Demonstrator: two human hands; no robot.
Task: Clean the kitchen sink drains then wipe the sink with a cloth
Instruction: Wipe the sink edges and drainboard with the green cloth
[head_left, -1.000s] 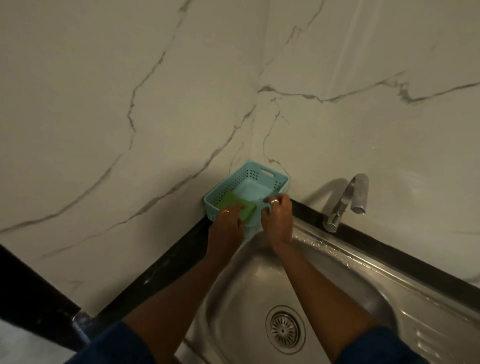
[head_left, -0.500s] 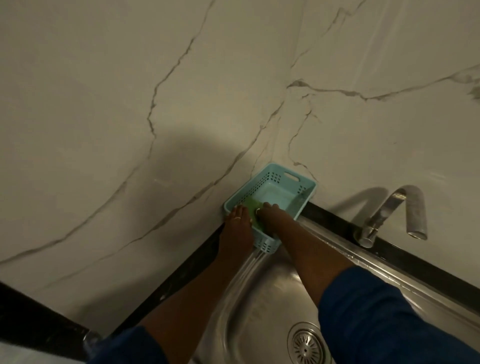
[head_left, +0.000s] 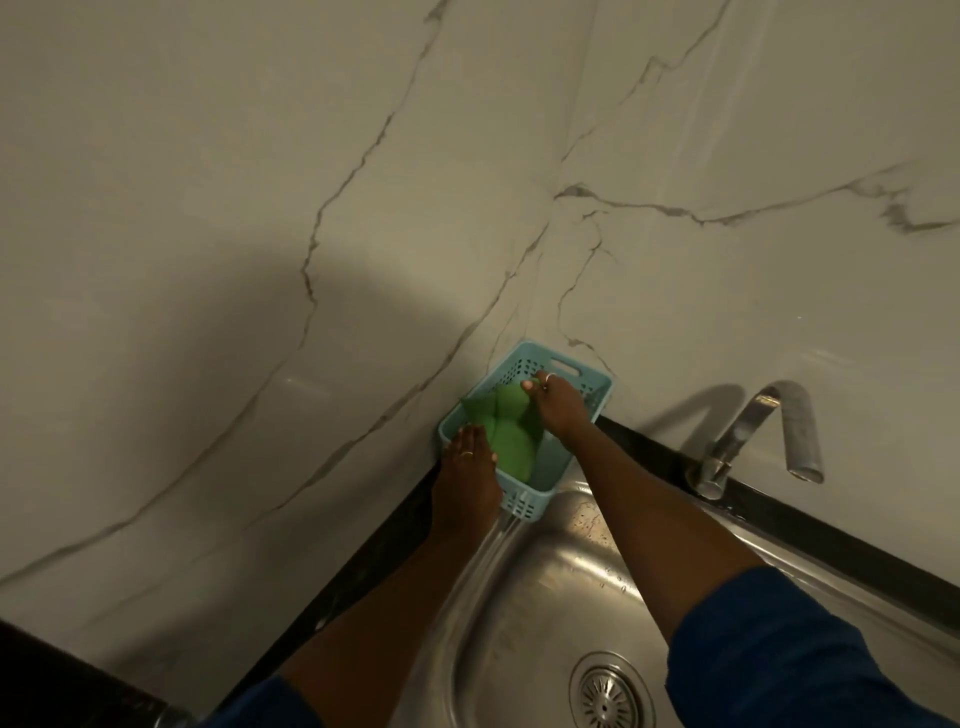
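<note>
While the green cloth (head_left: 506, 436) lies bunched in the blue basket (head_left: 566, 361) at the back corner of the sink (head_left: 550, 587), against the wall (head_left: 363, 208), I have the right hand (head_left: 561, 402) pinching its top edge, fingers closed on the fabric; the left hand (head_left: 470, 457) grips the basket's near rim, thumb hooked inside; I'd lift the cloth straight up and hold the basket down, lest it tip towards the drain (head_left: 605, 693)

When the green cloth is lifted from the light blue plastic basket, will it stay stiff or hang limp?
Probably limp: the green cloth bunches in soft folds where the right hand pinches it. Likely light too, since a mere pinch holds its corner up.
</note>
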